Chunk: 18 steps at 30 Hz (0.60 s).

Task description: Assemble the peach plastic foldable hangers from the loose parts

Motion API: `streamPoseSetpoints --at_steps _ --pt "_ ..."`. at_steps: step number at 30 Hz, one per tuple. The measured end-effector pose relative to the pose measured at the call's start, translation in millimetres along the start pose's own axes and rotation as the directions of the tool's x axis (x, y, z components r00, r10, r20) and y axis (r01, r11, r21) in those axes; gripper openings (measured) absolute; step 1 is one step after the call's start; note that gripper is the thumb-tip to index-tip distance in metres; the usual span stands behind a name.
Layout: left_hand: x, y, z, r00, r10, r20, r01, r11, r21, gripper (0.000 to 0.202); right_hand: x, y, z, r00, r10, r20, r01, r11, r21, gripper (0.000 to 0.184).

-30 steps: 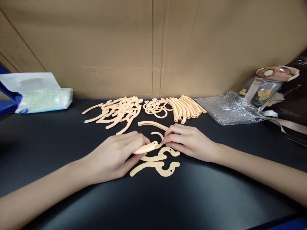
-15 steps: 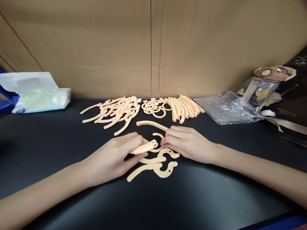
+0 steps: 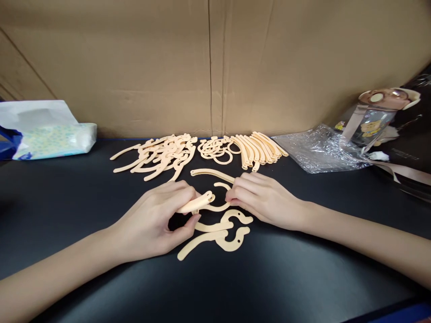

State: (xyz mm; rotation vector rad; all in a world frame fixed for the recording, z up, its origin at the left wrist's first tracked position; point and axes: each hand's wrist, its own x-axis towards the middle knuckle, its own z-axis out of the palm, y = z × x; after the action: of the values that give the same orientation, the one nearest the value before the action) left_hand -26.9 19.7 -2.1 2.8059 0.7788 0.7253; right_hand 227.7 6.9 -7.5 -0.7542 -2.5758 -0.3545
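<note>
Left hand (image 3: pixel 160 220) clamps the curved piece (image 3: pixel 195 203) over the table (image 3: pixel 235 287), holed end poking free; right hand (image 3: pixel 258 197) pinches the thin hook (image 3: pixel 218 208) by its bend. Both look light, stiff, perhaps slick: mid-length suits the piece, the bend suits the hook. Whether they touch, I can't quite tell.

Pale peach-cream colours the curved piece (image 3: pixel 194 204) in the left hand (image 3: pixel 156 220), the hook (image 3: pixel 216 209) at the right hand (image 3: pixel 261 197) and the pieces (image 3: pixel 182 144) heaped beyond both. Under the hands the tabletop (image 3: pixel 215 291) is plain black. Outward from the left hand, a white tissue pack (image 3: pixel 55 140) bears yellow-green speckles; beyond the right hand, a bottle (image 3: pixel 380 117) has a pinkish-brown lid (image 3: pixel 389 98) and yellow-brown print (image 3: pixel 370 127).
</note>
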Motion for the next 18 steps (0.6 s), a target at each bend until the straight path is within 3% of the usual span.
streamPoseSetpoints --at_steps 3,10,18 --pt "0 -1 -2.3 0.998 0.057 0.022 -0.055 0.995 -0.077 0.010 -2 -1 -1 0.997 -0.027 -0.072 0.023 0.998 -0.065 0.020" --pt "-1 0 1.2 0.989 0.119 -0.093 -0.127 0.989 -0.079 0.014 -5 -2 -4 0.978 -0.058 -0.202 0.038 0.994 -0.103 0.014" --pt "7 16 11.7 0.957 0.226 -0.182 -0.232 0.973 -0.012 0.010 2 -21 -1 0.957 -0.126 -0.261 0.144 0.988 0.052 0.021"
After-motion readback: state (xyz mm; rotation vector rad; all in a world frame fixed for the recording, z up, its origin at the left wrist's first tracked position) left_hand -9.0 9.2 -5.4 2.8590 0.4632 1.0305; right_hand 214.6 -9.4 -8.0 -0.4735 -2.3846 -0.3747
